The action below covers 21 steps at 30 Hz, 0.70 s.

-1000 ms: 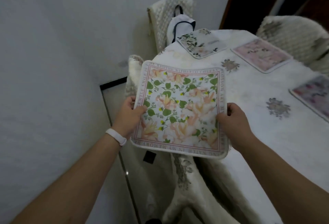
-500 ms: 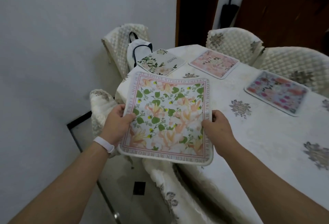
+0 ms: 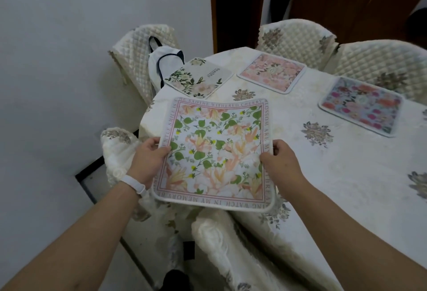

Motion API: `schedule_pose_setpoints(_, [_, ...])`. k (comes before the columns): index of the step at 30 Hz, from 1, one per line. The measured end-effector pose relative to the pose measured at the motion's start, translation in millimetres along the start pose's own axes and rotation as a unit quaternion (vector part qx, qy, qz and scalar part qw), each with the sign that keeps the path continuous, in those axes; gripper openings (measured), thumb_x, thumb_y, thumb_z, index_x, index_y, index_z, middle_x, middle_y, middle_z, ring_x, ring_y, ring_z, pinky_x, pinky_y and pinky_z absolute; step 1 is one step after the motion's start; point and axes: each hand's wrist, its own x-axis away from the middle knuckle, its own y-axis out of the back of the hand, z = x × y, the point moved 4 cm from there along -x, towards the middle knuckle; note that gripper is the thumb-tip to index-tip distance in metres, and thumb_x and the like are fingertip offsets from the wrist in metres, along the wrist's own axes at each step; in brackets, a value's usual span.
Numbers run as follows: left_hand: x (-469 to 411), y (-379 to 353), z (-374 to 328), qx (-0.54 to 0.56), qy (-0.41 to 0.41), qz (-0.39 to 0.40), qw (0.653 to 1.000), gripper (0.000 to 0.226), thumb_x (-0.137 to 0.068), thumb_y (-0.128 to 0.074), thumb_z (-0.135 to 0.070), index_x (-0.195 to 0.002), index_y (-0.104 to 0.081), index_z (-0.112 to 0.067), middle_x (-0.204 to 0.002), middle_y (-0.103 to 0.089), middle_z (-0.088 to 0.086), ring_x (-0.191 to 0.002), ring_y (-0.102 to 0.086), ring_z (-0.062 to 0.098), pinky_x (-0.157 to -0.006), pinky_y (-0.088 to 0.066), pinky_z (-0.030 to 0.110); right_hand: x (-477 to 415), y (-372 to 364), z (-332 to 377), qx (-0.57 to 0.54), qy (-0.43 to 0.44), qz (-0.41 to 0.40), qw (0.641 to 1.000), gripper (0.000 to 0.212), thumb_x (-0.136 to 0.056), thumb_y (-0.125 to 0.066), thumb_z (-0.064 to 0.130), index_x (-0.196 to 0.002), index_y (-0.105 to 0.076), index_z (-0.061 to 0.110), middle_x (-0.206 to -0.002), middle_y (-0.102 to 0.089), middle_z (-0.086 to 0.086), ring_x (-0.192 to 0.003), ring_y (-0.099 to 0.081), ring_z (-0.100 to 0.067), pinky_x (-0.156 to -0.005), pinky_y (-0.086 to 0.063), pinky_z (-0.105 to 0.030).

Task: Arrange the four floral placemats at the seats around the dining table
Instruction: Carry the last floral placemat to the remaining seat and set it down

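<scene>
A square floral placemat (image 3: 216, 152) with green leaves, peach flowers and a lettered border is held flat over the near corner of the dining table (image 3: 360, 175). My left hand (image 3: 147, 159) grips its left edge and my right hand (image 3: 280, 161) grips its right edge. Three other placemats lie on the white tablecloth: a white one with green sprigs (image 3: 199, 78) at the far corner, a pink one (image 3: 272, 71) beyond it, and a multicoloured one (image 3: 362, 104) to the right.
Quilted cream chairs stand around the table: one at the far left (image 3: 138, 45) with a white bag (image 3: 161, 64) on it, two at the back (image 3: 298, 34) (image 3: 383, 55), one just below the held mat (image 3: 219, 240). A white wall is close on the left.
The view has swung up and right, showing more of the table and chairs. The held placemat has moved forward over the table's near corner, still gripped by both hands.
</scene>
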Motion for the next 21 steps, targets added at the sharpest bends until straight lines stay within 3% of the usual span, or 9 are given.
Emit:
schedule_pose_setpoints(10, [-156.7,68.1,-7.7,-0.034,0.019,0.082,0.996,0.012,-0.090,-0.061,-0.008,-0.102,-0.058,-0.007,-0.088,-0.070,0.014,-0.055,-0.068,0.025,-0.039,-0.052,0.033,-49.7,-128.0,29.0,-0.022,-0.067,-0.073,0.995,0.016,-0.087,-0.055,0.013,-0.094,-0.056,0.027,-0.094,-0.067,0.002,-0.080,-0.068,-0.017,-0.060,-0.055,-0.033])
schedule_pose_setpoints(16, [-228.9,84.3,-16.4,-0.030,0.034,0.128,0.991,0.009,-0.089,-0.063,-0.010,-0.094,-0.063,-0.017,-0.084,-0.074,0.006,-0.069,-0.072,0.024,-0.065,-0.057,0.042,-70.4,-170.1,44.0,-0.006,-0.086,-0.118,0.989,0.012,-0.088,-0.056,0.015,-0.093,-0.056,0.027,-0.093,-0.067,0.003,-0.081,-0.067,-0.016,-0.058,-0.052,-0.031])
schedule_pose_setpoints(21, [-261.9,65.6,-10.4,-0.057,0.032,0.178,0.982,0.008,-0.088,-0.063,-0.010,-0.093,-0.064,-0.015,-0.088,-0.075,0.013,-0.073,-0.073,0.029,-0.068,-0.058,0.045,-81.2,-176.4,33.1,-0.005,-0.115,-0.157,0.981,0.013,-0.088,-0.056,0.015,-0.093,-0.056,0.027,-0.093,-0.067,0.002,-0.080,-0.068,-0.018,-0.059,-0.054,-0.033])
